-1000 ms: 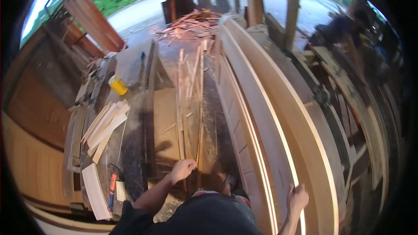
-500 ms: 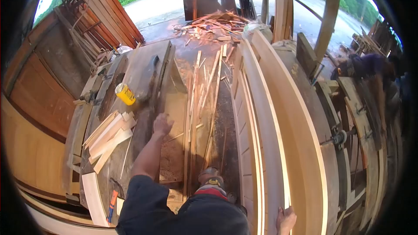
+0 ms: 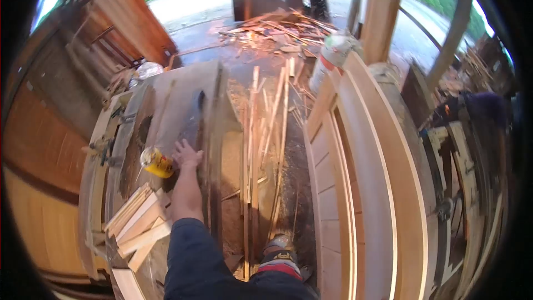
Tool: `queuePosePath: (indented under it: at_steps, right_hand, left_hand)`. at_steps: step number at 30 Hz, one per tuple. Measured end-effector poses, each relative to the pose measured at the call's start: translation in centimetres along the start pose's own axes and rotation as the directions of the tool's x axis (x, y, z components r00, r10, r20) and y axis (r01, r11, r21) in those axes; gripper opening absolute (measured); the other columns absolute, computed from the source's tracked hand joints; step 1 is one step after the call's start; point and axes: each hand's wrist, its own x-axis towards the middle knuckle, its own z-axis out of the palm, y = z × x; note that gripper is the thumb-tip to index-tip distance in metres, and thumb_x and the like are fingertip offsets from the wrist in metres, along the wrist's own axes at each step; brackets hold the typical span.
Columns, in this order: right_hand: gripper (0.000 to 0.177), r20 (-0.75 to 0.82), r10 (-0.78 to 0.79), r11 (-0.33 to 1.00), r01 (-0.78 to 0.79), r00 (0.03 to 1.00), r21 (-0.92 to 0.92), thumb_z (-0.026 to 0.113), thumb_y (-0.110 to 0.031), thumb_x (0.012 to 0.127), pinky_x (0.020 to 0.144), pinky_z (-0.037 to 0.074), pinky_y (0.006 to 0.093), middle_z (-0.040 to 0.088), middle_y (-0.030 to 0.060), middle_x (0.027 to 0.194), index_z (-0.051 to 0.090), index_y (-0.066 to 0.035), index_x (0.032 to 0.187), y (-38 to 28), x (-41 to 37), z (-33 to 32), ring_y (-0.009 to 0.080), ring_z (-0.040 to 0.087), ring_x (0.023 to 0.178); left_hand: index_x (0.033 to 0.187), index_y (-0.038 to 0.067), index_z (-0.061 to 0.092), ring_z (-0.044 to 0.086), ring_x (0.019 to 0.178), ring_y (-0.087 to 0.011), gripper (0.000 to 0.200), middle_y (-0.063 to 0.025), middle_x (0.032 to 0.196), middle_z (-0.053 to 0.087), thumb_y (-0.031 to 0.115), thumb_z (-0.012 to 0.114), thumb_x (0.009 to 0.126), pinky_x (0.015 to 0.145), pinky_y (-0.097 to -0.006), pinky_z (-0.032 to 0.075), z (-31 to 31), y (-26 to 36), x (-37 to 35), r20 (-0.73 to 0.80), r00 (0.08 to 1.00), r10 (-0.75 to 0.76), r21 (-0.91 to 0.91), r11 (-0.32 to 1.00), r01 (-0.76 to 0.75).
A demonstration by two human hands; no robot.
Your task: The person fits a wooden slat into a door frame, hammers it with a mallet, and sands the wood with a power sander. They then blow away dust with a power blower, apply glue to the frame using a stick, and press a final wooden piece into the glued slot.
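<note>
My left hand reaches over the wooden workbench, its fingers spread and holding nothing. Just left of the fingertips lies a yellow can with a pale end, tipped on its side. Nearer to me, on the same bench, is a loose stack of thin wood strips. My right hand is out of the frame. On the right, a panelled wooden door stands on edge, with long pale boards upright beside it.
Long thin offcuts lie on the floor between bench and door. Beyond them is a heap of scrap wood. Wooden panels lean at the left. A person bends over clamped frames at the right.
My left hand has moved left and slightly forward to beside the yellow can, its fingers opening out. My right hand, earlier on a board edge, has left the view, which has shifted somewhat.
</note>
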Motion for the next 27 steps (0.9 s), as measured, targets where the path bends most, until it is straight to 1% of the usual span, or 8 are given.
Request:
queuePosePath:
  at_steps: [3,6,9,14,18,21,25,27]
  right_hand:
    - [0.039,-0.156,-0.056,0.969,0.092,0.986,0.23,0.074,-0.014,0.083,0.069,0.051,0.0443,0.068,0.0243,0.078,0.067,0.004,0.117,6.8,4.3,7.2,0.035,0.07,0.078]
    - [0.044,-0.085,0.129,0.982,-0.115,0.988,0.148,0.082,-0.037,0.076,0.074,0.054,0.0498,0.07,0.0266,0.087,0.071,0.002,0.093,5.4,3.9,6.4,0.0435,0.068,0.085]
    - [0.045,-0.176,0.122,0.97,-0.08,0.977,0.227,0.08,-0.041,0.077,0.076,0.055,0.0493,0.07,0.0243,0.086,0.071,0.0,0.094,6.0,3.3,6.9,0.0414,0.068,0.084]
    - [0.05,-0.128,0.114,0.973,-0.084,0.985,0.216,0.078,-0.05,0.08,0.078,0.055,0.0489,0.07,0.022,0.084,0.07,-0.001,0.087,6.2,2.0,5.9,0.0416,0.068,0.084]
    - [0.058,-0.101,0.079,0.96,-0.048,0.992,0.275,0.074,-0.06,0.08,0.081,0.054,0.0497,0.071,0.0201,0.084,0.071,-0.002,0.084,7.0,0.8,5.8,0.0416,0.068,0.087]
    - [0.058,-0.095,0.124,0.945,-0.088,0.988,0.315,0.073,-0.062,0.081,0.081,0.055,0.0489,0.071,0.0199,0.085,0.072,-0.005,0.09,8.8,-1.5,5.6,0.0404,0.068,0.088]
    - [0.052,-0.196,0.204,0.887,-0.096,0.959,0.452,0.075,-0.059,0.081,0.083,0.056,0.0476,0.073,0.0167,0.089,0.072,-0.008,0.093,13.8,-6.6,5.1,0.0369,0.07,0.092]
    - [0.049,-0.344,0.103,0.921,0.041,0.933,0.387,0.076,-0.056,0.082,0.086,0.055,0.0465,0.074,0.0149,0.098,0.073,-0.01,0.099,17.0,-8.0,7.2,0.0344,0.069,0.1]
  left_hand:
    - [0.163,0.011,0.012,0.01,0.155,-0.0441,0.13,-0.0226,0.168,0.015,0.06,0.083,0.065,0.124,-0.0567,0.019,1.6,-1.4,4.7,0.066,0.99,0.127,-0.144,0.983,-0.116]
    - [0.163,0.012,0.01,0.039,0.144,-0.0442,0.141,-0.0305,0.156,0.036,0.049,0.09,0.053,0.121,-0.052,0.03,1.7,-0.7,7.0,0.126,0.991,-0.042,0.011,0.999,0.041]
    - [0.163,0.01,0.012,0.045,0.139,-0.0421,0.134,-0.031,0.15,0.043,0.04,0.089,0.057,0.114,-0.0503,0.038,1.1,-0.5,5.5,0.137,0.991,0.0,-0.363,0.931,0.05]
    - [0.16,0.009,0.023,0.047,0.134,-0.0366,0.112,-0.023,0.152,0.042,0.025,0.085,0.069,0.107,-0.0459,0.044,2.1,2.3,-10.5,0.045,0.913,0.405,-0.962,0.263,-0.07]
    - [0.16,0.011,0.029,0.043,0.136,-0.033,0.105,-0.0176,0.155,0.038,0.009,0.083,0.069,0.111,-0.045,0.04,2.6,8.7,-24.4,-0.177,0.457,0.872,-0.842,0.106,-0.529]
    - [0.158,0.016,0.033,0.037,0.141,-0.0382,0.113,-0.0188,0.154,0.037,0.013,0.088,0.06,0.117,-0.0519,0.03,-3.9,16.1,-39.8,-0.165,0.118,0.979,-0.637,-0.014,-0.771]
    - [0.152,0.011,0.039,0.043,0.131,-0.0419,0.112,-0.0198,0.141,0.046,0.03,0.089,0.053,0.109,-0.0547,0.034,-7.1,23.4,-56.2,-0.386,-0.459,0.8,-0.325,-0.584,-0.744]
    - [0.152,0.017,0.041,0.043,0.131,-0.0392,0.109,-0.0175,0.142,0.045,0.032,0.088,0.055,0.11,-0.0546,0.032,-7.6,25.6,-65.8,-0.411,-0.615,0.673,-0.279,-0.735,-0.618]
